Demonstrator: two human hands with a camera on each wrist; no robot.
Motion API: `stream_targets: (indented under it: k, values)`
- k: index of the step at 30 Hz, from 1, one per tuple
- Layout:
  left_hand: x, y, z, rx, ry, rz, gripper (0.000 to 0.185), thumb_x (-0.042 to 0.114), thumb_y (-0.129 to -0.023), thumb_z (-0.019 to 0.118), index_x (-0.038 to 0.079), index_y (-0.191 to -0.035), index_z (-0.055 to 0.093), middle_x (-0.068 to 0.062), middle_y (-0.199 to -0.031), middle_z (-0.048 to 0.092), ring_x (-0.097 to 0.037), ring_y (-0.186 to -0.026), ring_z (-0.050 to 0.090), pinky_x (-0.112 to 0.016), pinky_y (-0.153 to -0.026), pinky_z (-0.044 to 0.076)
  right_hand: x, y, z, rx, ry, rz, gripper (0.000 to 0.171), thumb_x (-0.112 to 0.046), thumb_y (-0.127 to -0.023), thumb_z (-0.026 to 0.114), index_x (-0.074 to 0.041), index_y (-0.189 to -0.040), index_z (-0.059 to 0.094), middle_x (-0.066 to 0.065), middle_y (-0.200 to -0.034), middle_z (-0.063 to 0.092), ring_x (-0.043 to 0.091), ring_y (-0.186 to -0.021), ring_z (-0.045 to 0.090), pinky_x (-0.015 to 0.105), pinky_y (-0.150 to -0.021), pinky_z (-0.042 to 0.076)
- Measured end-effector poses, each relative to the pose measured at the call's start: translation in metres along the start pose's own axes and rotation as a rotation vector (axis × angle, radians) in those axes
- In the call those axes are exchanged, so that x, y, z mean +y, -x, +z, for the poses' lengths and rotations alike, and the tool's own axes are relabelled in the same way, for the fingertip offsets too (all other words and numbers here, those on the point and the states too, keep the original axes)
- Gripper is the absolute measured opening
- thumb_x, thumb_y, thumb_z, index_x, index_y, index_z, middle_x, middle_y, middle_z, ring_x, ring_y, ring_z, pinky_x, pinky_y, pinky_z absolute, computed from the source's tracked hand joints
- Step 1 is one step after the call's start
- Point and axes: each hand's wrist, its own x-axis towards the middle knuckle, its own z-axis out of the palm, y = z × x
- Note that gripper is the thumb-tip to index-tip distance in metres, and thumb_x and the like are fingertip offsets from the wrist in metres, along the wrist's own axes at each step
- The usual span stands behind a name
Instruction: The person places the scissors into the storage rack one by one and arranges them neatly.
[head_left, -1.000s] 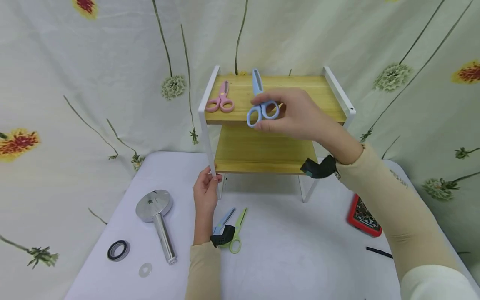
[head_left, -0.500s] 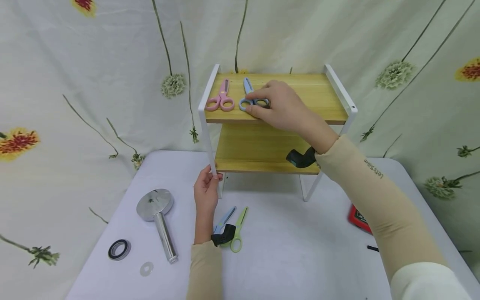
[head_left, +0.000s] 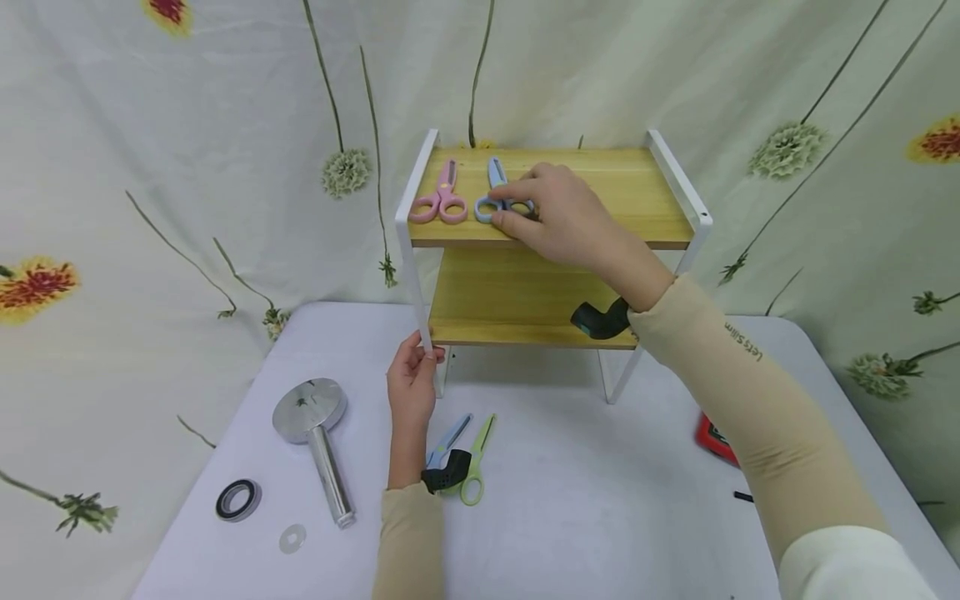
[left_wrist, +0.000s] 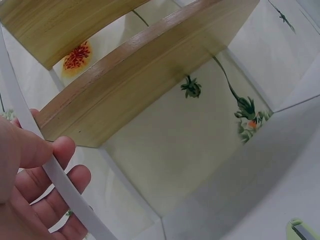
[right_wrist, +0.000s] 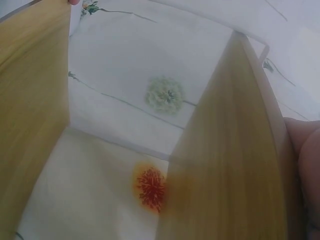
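Observation:
In the head view, my right hand [head_left: 566,212] pinches a pair of light blue scissors [head_left: 496,172] by the handles, which the fingers partly cover. The scissors lie on the top board of a two-tier wooden shelf rack [head_left: 615,179], blades pointing to the back. Left of them, pink scissors [head_left: 444,188] lie on the same board. My left hand [head_left: 411,392] grips the rack's white left front leg; in the left wrist view, thumb and fingers wrap this leg [left_wrist: 70,190]. The right wrist view shows only part of my right hand [right_wrist: 310,165] beyond the top board's edge.
Under my left wrist lie green scissors [head_left: 482,437] and a second blue pair [head_left: 454,432]. A chrome shower head [head_left: 322,467], a black-rimmed ring [head_left: 222,504] and a thin washer [head_left: 285,543] lie to the left. A red device [head_left: 712,440], partly hidden, and a black stick [head_left: 743,497] lie right.
My right hand has brought the light blue scissors down and slightly left onto the top board, beside the pink pair. My left hand stays on the leg.

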Motion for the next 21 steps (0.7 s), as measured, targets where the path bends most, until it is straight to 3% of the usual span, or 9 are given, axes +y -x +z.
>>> stream_targets:
  k: [11, 16, 18, 21]
  values:
    - [0.0, 0.001, 0.0, 0.006, 0.005, -0.001, 0.037, -0.003, -0.102, 0.051, 0.003, -0.137, 0.06, -0.018, -0.1, 0.07, 0.001, -0.085, 0.064, -0.014, -0.087, 0.05, 0.002, 0.001, 0.001, 0.005, 0.024, -0.056, 0.036, -0.03, -0.102, 0.061, -0.017, -0.134, 0.069, 0.014, -0.133, 0.065, 0.029, -0.113, 0.058, 0.043, -0.089, 0.045]
    - [-0.001, 0.0, 0.001, 0.003, 0.016, 0.001, 0.037, -0.003, -0.102, 0.05, 0.002, -0.137, 0.06, -0.022, -0.102, 0.07, 0.002, -0.085, 0.063, -0.014, -0.087, 0.05, 0.002, 0.002, 0.001, 0.016, 0.015, -0.051, 0.039, -0.031, -0.102, 0.061, -0.017, -0.138, 0.066, 0.014, -0.134, 0.064, 0.029, -0.112, 0.057, 0.043, -0.088, 0.045]
    - [-0.001, -0.001, 0.001, 0.001, 0.016, 0.001, 0.037, -0.003, -0.102, 0.049, 0.001, -0.138, 0.06, -0.025, -0.104, 0.069, 0.002, -0.084, 0.063, -0.014, -0.087, 0.05, 0.002, 0.004, 0.001, 0.056, 0.003, -0.052, 0.043, -0.031, -0.1, 0.064, -0.015, -0.139, 0.064, 0.015, -0.134, 0.063, 0.028, -0.111, 0.057, 0.042, -0.087, 0.045]
    - [-0.001, 0.0, 0.002, -0.002, 0.01, -0.008, 0.037, -0.002, -0.102, 0.049, 0.002, -0.138, 0.059, -0.026, -0.105, 0.069, 0.002, -0.085, 0.063, -0.016, -0.088, 0.05, 0.003, 0.013, 0.009, 0.249, -0.076, -0.134, 0.041, -0.024, -0.095, 0.071, -0.008, -0.133, 0.067, 0.017, -0.126, 0.066, 0.029, -0.109, 0.058, 0.042, -0.088, 0.047]
